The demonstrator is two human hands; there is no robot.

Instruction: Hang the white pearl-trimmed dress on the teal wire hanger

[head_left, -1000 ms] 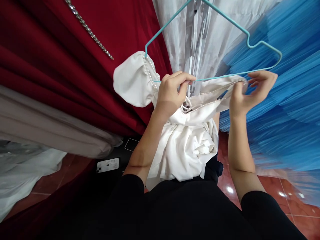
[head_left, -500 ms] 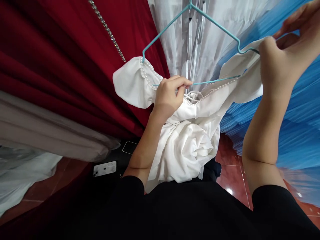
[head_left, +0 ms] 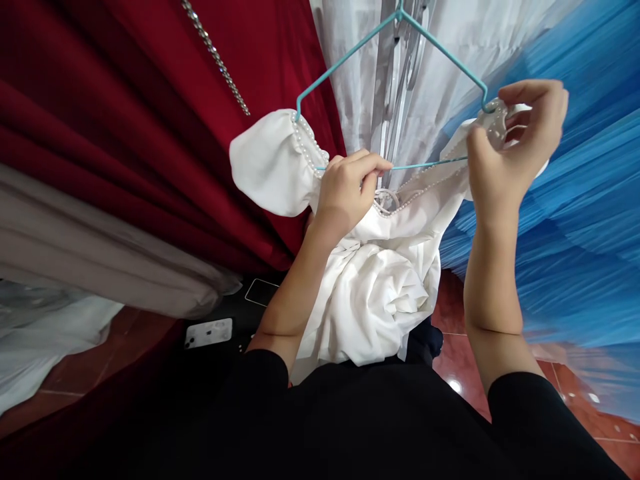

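Observation:
A white dress (head_left: 380, 293) with pearl trim along its neckline hangs on a light-blue hanger (head_left: 345, 57), its skirt bunched below. My left hand (head_left: 350, 187) is closed around the hanger's lower bar, left of the middle. My right hand (head_left: 517, 137) pinches the pearl-edged right sleeve at the hanger's right shoulder notch, and its fingers partly cover that sleeve. The puffy left sleeve (head_left: 270, 163) sits over the hanger's left end. A loop of white cord (head_left: 387, 200) shows inside the neckline.
Red fabric (head_left: 165, 120) with a jewelled strip hangs at the left, grey-beige cloth (head_left: 90, 247) below it. Blue tulle (head_left: 590, 220) fills the right side. White fabric and metal rails (head_left: 395, 87) stand behind the hanger. A white phone (head_left: 209, 333) lies on a dark surface at lower left.
My right hand has moved left and slightly down, bringing the right sleeve's pearl edge onto the hanger's right end. My left hand keeps its hold on the bar.

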